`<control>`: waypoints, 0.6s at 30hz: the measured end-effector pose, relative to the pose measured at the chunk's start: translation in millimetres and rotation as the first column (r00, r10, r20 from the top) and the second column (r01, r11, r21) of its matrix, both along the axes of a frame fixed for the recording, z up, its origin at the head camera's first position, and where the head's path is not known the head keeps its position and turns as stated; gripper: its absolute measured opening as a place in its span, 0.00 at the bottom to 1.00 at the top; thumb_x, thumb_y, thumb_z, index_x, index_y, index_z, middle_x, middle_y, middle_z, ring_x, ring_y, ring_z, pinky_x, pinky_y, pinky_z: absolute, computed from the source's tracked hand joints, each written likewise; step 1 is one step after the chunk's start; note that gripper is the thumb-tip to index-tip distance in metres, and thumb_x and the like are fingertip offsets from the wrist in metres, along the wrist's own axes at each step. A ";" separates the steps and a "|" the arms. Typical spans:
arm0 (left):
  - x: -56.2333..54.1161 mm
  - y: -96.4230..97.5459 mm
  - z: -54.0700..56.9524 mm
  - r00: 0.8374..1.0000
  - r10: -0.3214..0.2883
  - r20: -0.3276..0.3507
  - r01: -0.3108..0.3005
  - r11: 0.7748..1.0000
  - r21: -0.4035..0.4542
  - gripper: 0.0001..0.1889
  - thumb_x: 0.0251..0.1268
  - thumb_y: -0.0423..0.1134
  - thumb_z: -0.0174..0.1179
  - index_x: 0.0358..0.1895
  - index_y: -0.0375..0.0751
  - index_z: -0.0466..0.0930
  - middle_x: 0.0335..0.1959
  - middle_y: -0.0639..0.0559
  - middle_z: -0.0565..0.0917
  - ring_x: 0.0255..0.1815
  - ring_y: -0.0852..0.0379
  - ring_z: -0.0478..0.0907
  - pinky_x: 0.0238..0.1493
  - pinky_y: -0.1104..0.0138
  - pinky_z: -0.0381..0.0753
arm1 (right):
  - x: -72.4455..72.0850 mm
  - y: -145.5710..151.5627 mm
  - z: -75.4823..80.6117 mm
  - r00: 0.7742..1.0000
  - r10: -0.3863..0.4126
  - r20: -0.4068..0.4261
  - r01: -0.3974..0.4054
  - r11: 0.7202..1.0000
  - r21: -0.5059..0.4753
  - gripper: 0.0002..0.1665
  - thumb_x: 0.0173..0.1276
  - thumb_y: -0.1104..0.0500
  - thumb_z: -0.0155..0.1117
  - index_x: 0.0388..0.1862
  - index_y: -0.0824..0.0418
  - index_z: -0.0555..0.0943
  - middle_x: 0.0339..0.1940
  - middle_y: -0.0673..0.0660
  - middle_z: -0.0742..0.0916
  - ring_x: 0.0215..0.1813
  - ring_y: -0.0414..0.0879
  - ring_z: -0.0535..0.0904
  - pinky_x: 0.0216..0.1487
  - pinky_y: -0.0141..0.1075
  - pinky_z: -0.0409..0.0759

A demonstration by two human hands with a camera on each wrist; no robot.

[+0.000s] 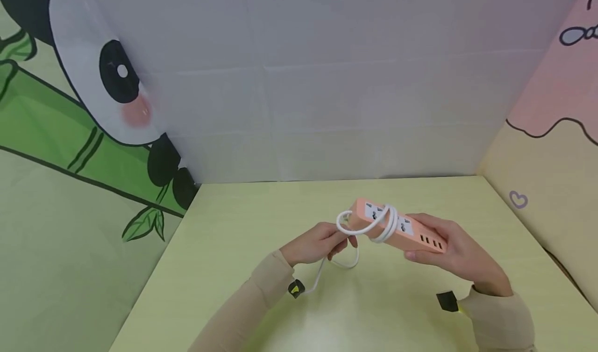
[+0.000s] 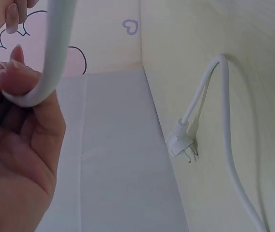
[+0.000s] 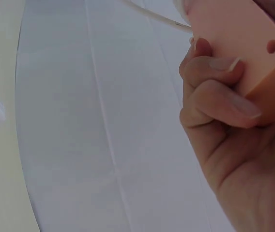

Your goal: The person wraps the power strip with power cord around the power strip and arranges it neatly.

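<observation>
A peach-pink power strip (image 1: pixel 422 238) with white socket panels is held up above the table, tilted, by my right hand (image 1: pixel 460 248), whose fingers wrap its end with the small ports. White cord (image 1: pixel 390 226) is wound around the strip's middle, and a loop sticks out past its far-left end. My left hand (image 1: pixel 319 244) pinches the cord just left of the strip. In the left wrist view the cord (image 2: pixel 60 43) bends over the curled fingers. Its plug (image 2: pixel 180 143) lies on the table, prongs showing, with slack cord beside it.
A pale yellow-green table (image 1: pixel 233 212) lies under both hands. Behind it rises a greyish-white wall covering (image 1: pixel 327 108) with creases. Painted cartoon walls flank the table, green bamboo (image 1: pixel 70 118) at left and pink and cream (image 1: pixel 551 170) at right.
</observation>
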State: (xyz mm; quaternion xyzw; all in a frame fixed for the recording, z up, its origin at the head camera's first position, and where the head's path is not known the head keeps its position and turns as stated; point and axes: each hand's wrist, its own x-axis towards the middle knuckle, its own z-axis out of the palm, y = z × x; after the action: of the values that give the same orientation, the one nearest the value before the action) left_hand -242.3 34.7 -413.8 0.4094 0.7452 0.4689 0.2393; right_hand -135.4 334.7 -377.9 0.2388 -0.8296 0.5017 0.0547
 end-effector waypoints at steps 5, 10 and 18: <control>3.9 0.2 -3.2 1.000 -0.005 0.008 0.006 1.000 -0.017 0.20 0.86 0.45 0.40 0.44 0.41 0.82 0.22 0.54 0.69 0.20 0.61 0.66 0.26 0.61 0.77 | -2.9 -0.6 -2.8 0.998 -0.055 -0.004 0.055 0.998 0.012 0.33 0.62 0.66 0.74 0.65 0.48 0.77 0.43 0.50 0.86 0.38 0.45 0.78 0.37 0.35 0.78; 12.2 -0.3 -2.3 1.000 0.018 0.004 -0.018 1.000 -0.015 0.19 0.86 0.44 0.40 0.44 0.42 0.82 0.21 0.54 0.70 0.19 0.61 0.67 0.26 0.62 0.76 | -5.8 -0.6 -5.2 0.997 -0.072 -0.018 0.073 0.997 0.034 0.33 0.62 0.65 0.74 0.65 0.49 0.77 0.42 0.50 0.85 0.37 0.44 0.77 0.36 0.35 0.77; 27.0 -0.5 3.5 1.000 0.018 0.000 -0.018 0.998 -0.053 0.18 0.86 0.44 0.38 0.47 0.44 0.80 0.22 0.56 0.70 0.19 0.63 0.67 0.27 0.59 0.80 | -7.8 -1.0 -5.5 0.996 -0.088 -0.014 0.088 0.995 0.043 0.31 0.64 0.63 0.74 0.65 0.50 0.77 0.40 0.50 0.84 0.36 0.44 0.76 0.34 0.35 0.77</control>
State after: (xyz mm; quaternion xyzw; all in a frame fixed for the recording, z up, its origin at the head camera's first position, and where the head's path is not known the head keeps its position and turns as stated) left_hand -215.4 34.2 -410.3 0.3960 0.7609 0.4512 0.2462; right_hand -143.2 333.7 -383.4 0.2061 -0.8497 0.4793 0.0766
